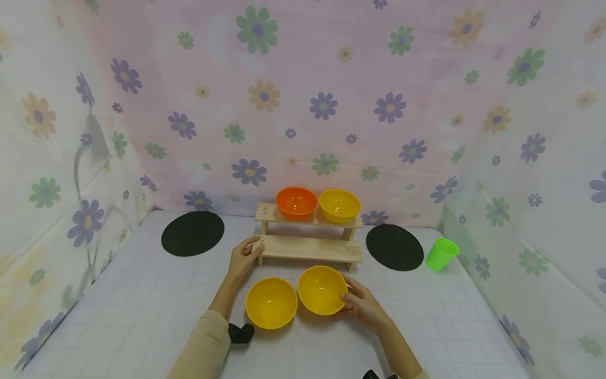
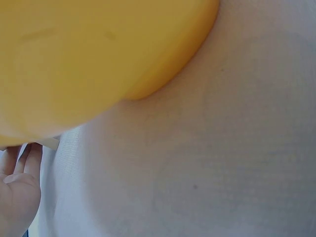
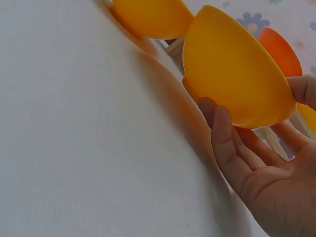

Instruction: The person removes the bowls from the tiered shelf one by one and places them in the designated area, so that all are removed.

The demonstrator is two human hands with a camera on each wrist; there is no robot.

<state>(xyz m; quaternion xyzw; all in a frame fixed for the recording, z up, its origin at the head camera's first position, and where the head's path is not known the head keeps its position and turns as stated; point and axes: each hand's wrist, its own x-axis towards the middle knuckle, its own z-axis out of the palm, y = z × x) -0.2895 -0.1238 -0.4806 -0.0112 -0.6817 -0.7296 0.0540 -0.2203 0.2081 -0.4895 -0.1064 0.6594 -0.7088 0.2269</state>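
My right hand grips a yellow bowl at its right side. In the right wrist view, the thumb lies near the rim and fingers reach under the base of this bowl, which looks slightly raised off the table. A second yellow bowl stands just left of it and fills much of the left wrist view. My left hand holds the left end of the lower step of a two-step wooden shelf. On the upper step sit an orange bowl and another yellow bowl, side by side.
A black round mat lies left of the shelf, and another black mat lies right of it. Farther right stands a green cup. Flower-printed cloth walls enclose the white table at the back and sides.
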